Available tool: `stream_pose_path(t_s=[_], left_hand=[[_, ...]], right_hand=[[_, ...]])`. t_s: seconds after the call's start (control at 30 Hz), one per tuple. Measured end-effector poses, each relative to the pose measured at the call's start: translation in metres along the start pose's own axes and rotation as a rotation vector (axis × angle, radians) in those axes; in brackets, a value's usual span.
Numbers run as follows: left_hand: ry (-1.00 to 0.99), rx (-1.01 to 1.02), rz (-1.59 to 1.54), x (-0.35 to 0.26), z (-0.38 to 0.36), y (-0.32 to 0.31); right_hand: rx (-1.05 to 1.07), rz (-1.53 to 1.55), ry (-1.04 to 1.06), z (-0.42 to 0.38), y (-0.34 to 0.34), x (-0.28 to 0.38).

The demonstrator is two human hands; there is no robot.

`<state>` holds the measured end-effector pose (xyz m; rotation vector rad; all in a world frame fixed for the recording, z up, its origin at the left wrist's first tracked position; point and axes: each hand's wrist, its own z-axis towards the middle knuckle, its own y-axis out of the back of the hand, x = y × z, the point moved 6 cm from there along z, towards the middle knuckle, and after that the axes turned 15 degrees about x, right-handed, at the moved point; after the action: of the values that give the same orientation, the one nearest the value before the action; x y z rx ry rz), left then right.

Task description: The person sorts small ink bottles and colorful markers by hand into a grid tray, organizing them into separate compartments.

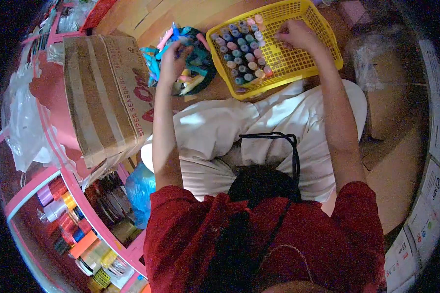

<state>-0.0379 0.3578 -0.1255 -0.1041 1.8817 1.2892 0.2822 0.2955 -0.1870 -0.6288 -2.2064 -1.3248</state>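
Note:
My left hand (175, 59) is over a dark round container (211, 73) heaped with slim coloured pieces that look like marker pens (154, 66), mostly blue and teal, some pink and yellow. Its fingers look loosely bent and apart, among or just above the pile. My right hand (298, 36) is over the bare part of a yellow plastic basket (335, 49). Its fingertips are pinched together and point left; whatever they may hold is too small to make out. Rows of upright marker-like cylinders (242, 49) with round coloured ends fill the basket's left side.
A brown paper-covered carton (100, 97) stands left of the round container. Below it, a pink-edged shelf (73, 190) holds ribbon and tape rolls (66, 222). Near my left arm sits a blue plastic bag (141, 193). Cardboard (396, 112) and white printed boxes (406, 254) line the right side.

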Motion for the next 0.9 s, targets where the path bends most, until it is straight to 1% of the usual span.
stream_pose_path(t_s=[0.03,0.07,0.13,0.17,0.27,0.3,0.37,0.4,0.47,0.5,0.6,0.63,0.7,0.73,0.77,0.8,0.9], left_hand=[[-0.028,-0.037,-0.062,-0.012,-0.003,0.009],[0.016,-0.054,-0.144,-0.019,-0.008,0.015],[0.104,-0.089,-0.311,-0.075,-0.026,0.022],[0.007,-0.083,-0.368,-0.103,-0.030,0.020],[-0.194,-0.072,-0.179,-0.137,-0.025,0.004],[-0.212,-0.063,-0.107,-0.145,-0.020,-0.004],[-0.251,-0.049,0.039,-0.159,-0.008,-0.019],[-0.272,-0.065,0.042,-0.162,-0.003,-0.026],[-0.313,-0.095,0.045,-0.164,0.005,-0.041],[-0.227,-0.105,-0.048,-0.168,0.006,-0.042],[-0.251,-0.221,-0.084,-0.155,0.011,-0.041],[-0.272,-0.205,-0.086,-0.148,0.011,-0.041],[-0.314,-0.174,-0.093,-0.131,0.008,-0.037],[-0.293,-0.196,-0.099,-0.128,0.004,-0.036],[-0.273,-0.218,-0.104,-0.127,-0.002,-0.034],[-0.251,-0.242,-0.107,-0.125,-0.009,-0.032],[-0.264,-0.222,-0.011,-0.126,-0.022,-0.028]], right_hand=[[-0.030,-0.028,0.036,-0.006,0.007,0.011],[-0.061,-0.057,0.071,-0.012,0.015,0.023],[-0.065,0.083,0.253,-0.029,0.026,0.057],[-0.066,0.152,0.343,-0.038,0.030,0.074],[-0.066,0.207,0.640,-0.063,0.032,0.123],[-0.045,0.305,0.682,-0.063,0.027,0.127],[-0.176,0.145,0.701,-0.056,0.021,0.118],[-0.242,0.065,0.707,-0.056,0.023,0.115],[-0.114,0.143,0.581,-0.048,0.027,0.096],[-0.047,0.186,0.517,-0.046,0.026,0.086],[-0.238,-0.029,0.508,-0.046,0.034,0.066],[-0.138,-0.008,0.382,-0.039,0.028,0.058],[-0.125,-0.053,0.311,-0.009,-0.001,0.029],[-0.118,-0.076,0.278,-0.006,-0.006,0.028],[-0.059,-0.127,0.219,-0.003,-0.012,0.025],[-0.059,-0.136,0.224,-0.004,-0.014,0.028],[-0.024,-0.154,0.210,-0.004,-0.022,0.033]])
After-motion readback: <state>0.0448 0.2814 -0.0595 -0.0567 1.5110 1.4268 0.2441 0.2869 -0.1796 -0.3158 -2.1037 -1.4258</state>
